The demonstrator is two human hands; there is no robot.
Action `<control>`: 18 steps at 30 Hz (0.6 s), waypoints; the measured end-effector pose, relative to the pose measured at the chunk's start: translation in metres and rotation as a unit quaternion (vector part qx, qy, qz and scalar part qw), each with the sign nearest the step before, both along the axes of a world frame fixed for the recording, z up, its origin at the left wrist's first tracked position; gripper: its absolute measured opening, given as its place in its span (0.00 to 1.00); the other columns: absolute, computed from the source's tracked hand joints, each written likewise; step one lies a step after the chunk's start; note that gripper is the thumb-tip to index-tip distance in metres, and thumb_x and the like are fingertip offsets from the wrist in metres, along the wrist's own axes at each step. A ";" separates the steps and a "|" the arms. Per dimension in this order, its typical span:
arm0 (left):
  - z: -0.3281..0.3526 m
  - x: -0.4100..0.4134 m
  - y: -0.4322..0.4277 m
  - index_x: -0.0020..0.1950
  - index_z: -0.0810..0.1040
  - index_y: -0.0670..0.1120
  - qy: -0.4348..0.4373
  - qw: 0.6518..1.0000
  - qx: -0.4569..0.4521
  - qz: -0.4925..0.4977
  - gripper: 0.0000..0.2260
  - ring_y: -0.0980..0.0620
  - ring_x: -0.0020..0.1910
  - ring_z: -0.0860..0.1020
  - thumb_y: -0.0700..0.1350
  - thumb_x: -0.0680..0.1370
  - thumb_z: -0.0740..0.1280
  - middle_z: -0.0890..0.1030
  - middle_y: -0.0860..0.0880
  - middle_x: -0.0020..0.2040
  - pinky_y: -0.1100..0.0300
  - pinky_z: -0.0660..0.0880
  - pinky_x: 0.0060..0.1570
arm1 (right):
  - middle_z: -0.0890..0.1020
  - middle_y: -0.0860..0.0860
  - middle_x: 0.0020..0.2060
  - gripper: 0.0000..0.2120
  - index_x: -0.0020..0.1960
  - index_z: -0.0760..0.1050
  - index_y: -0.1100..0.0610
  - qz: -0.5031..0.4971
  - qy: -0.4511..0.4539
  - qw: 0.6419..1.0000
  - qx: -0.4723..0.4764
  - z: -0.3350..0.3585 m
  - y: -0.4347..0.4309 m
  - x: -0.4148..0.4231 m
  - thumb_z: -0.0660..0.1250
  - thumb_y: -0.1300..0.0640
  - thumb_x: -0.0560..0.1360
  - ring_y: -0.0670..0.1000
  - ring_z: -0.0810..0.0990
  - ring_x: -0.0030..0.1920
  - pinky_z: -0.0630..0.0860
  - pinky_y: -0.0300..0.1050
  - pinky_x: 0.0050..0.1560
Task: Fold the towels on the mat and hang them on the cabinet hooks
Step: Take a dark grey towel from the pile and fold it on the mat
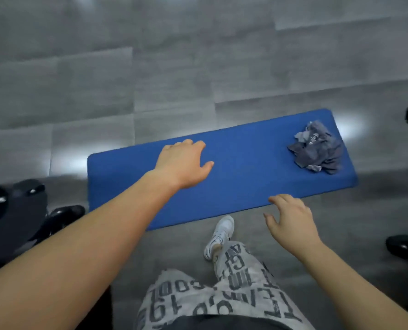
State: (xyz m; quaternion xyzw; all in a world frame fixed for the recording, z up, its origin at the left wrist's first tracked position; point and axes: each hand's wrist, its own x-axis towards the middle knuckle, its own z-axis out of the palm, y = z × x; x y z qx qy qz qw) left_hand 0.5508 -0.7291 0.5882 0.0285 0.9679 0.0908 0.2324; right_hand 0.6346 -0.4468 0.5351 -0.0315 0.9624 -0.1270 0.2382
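Hovering both hands spread and empty, I see the crumpled grey towel [317,148] at the blue mat's [234,163] right end, nearer my right hand [288,217] than my left hand [183,163].

Crumpled grey towel [317,147] on blue mat [241,167]; hands apparently empty.

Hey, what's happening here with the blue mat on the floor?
A person stands over a blue mat on a grey tiled floor. Both hands are open and empty: the left hand reaches out over the mat, the right hand hovers near its front edge. A crumpled grey towel lies unfolded at the mat's right end.
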 end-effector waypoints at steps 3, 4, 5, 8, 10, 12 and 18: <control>-0.003 -0.073 0.031 0.73 0.70 0.50 -0.007 0.999 -0.006 -0.040 0.24 0.45 0.63 0.76 0.61 0.81 0.59 0.76 0.47 0.66 0.49 0.70 0.63 | 0.75 0.48 0.67 0.21 0.70 0.72 0.52 -0.037 0.001 0.999 -0.008 -0.001 0.020 -0.046 0.64 0.47 0.79 0.53 0.71 0.66 0.68 0.51 0.64; -0.003 -0.095 0.040 0.72 0.70 0.50 -0.009 0.998 -0.007 -0.054 0.24 0.45 0.63 0.76 0.61 0.81 0.59 0.76 0.47 0.66 0.49 0.70 0.63 | 0.74 0.48 0.67 0.21 0.70 0.72 0.52 -0.056 0.000 0.998 -0.011 0.001 0.026 -0.061 0.64 0.47 0.80 0.53 0.71 0.66 0.68 0.51 0.64; -0.004 -0.116 0.050 0.72 0.71 0.51 -0.010 0.998 -0.008 -0.068 0.24 0.45 0.64 0.76 0.61 0.81 0.59 0.76 0.47 0.66 0.50 0.69 0.62 | 0.74 0.48 0.67 0.21 0.70 0.72 0.52 -0.076 0.000 0.997 -0.016 0.001 0.031 -0.075 0.64 0.47 0.80 0.53 0.71 0.66 0.68 0.51 0.64; -0.008 -0.181 0.073 0.72 0.70 0.51 -0.018 0.994 -0.009 -0.109 0.23 0.45 0.64 0.76 0.61 0.81 0.59 0.76 0.48 0.67 0.51 0.70 0.60 | 0.75 0.48 0.66 0.20 0.69 0.72 0.51 -0.133 0.007 0.991 -0.031 0.002 0.041 -0.119 0.64 0.46 0.80 0.52 0.72 0.65 0.69 0.51 0.64; -0.014 -0.226 0.084 0.72 0.70 0.51 -0.019 0.990 -0.011 -0.142 0.23 0.46 0.65 0.75 0.61 0.81 0.59 0.76 0.48 0.67 0.52 0.70 0.59 | 0.75 0.48 0.66 0.20 0.69 0.72 0.51 -0.170 0.010 0.985 -0.040 0.000 0.045 -0.150 0.64 0.46 0.80 0.52 0.72 0.65 0.70 0.51 0.65; -0.024 -0.276 0.094 0.73 0.70 0.51 -0.022 0.984 -0.015 -0.176 0.23 0.45 0.65 0.75 0.61 0.81 0.59 0.75 0.48 0.68 0.51 0.70 0.60 | 0.75 0.47 0.66 0.20 0.69 0.72 0.51 -0.209 0.012 0.977 -0.048 -0.008 0.047 -0.185 0.65 0.46 0.79 0.52 0.71 0.65 0.70 0.51 0.66; -0.058 -0.470 0.111 0.72 0.71 0.51 -0.027 0.950 -0.039 -0.308 0.23 0.44 0.64 0.76 0.61 0.81 0.60 0.76 0.47 0.68 0.51 0.72 0.59 | 0.74 0.48 0.65 0.20 0.69 0.72 0.52 -0.326 0.020 0.943 -0.061 -0.053 0.027 -0.325 0.65 0.47 0.80 0.53 0.71 0.65 0.70 0.52 0.66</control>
